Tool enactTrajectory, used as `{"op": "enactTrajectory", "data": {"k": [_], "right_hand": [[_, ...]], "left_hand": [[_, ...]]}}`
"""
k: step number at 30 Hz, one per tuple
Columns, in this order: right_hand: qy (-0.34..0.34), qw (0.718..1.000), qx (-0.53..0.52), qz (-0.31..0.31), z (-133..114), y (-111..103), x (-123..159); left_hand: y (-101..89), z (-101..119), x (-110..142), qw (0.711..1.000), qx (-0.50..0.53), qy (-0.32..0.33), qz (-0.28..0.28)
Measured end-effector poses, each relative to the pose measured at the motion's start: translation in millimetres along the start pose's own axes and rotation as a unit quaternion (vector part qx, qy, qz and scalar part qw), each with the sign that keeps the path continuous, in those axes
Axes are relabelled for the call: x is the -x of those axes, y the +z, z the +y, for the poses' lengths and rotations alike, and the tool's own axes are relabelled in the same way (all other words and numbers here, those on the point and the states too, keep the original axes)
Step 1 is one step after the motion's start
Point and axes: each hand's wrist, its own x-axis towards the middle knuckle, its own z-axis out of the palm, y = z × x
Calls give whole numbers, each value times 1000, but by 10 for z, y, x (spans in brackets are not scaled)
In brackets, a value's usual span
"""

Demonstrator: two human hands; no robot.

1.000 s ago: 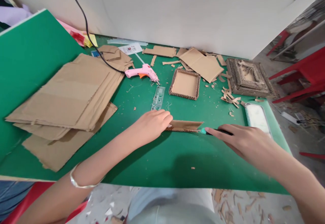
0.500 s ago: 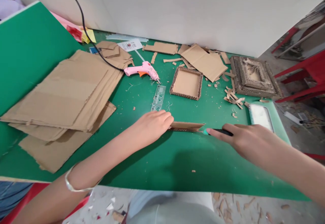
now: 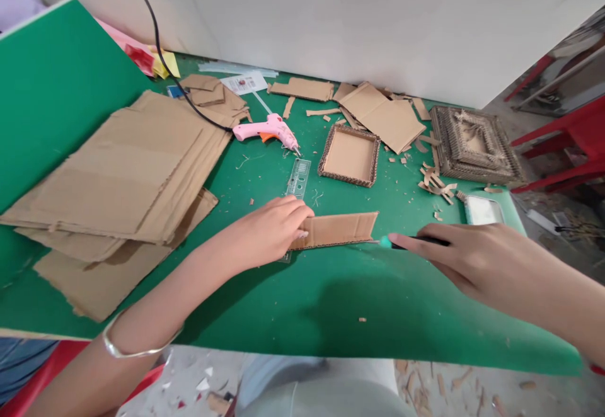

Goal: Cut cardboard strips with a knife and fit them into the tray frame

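My left hand [image 3: 278,228] is closed on the left end of a narrow cardboard strip [image 3: 338,230], its broad face tilted toward me above the green table. In my right hand [image 3: 477,256] is a craft knife [image 3: 416,240] with a black and teal handle. The thin blade points left and meets, or nearly meets, the strip's lower right corner. A clear plastic ruler [image 3: 299,177] lies partly under my left hand and the strip. Beyond the strip sits a shallow square cardboard tray [image 3: 348,155] with corrugated walls.
A pink glue gun [image 3: 267,130] with a black cable lies behind the ruler. Stacked cardboard sheets [image 3: 113,171] cover the left side. At the right are a stepped corrugated cardboard piece [image 3: 475,146], a phone [image 3: 484,210] and scattered scraps [image 3: 437,182]. A white wall [image 3: 331,20] stands behind.
The cardboard strip has turned from nearly edge-on to show its broad face, and its left end has shifted left with my left hand. My right hand and knife have moved slightly right.
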Motion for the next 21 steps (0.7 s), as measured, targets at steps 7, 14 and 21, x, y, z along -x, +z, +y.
{"op": "enactTrajectory", "data": {"k": [7, 14, 21], "right_hand": [[-61, 998, -19, 26, -143, 226, -364], [-60, 998, 22, 16, -281, 171, -432], [-57, 998, 31, -12, -180, 183, -296]], "left_hand": [[73, 69, -41, 998, -48, 27, 25], [129, 47, -40, 998, 65, 6, 14], [83, 77, -42, 999, 50, 14, 5]]}}
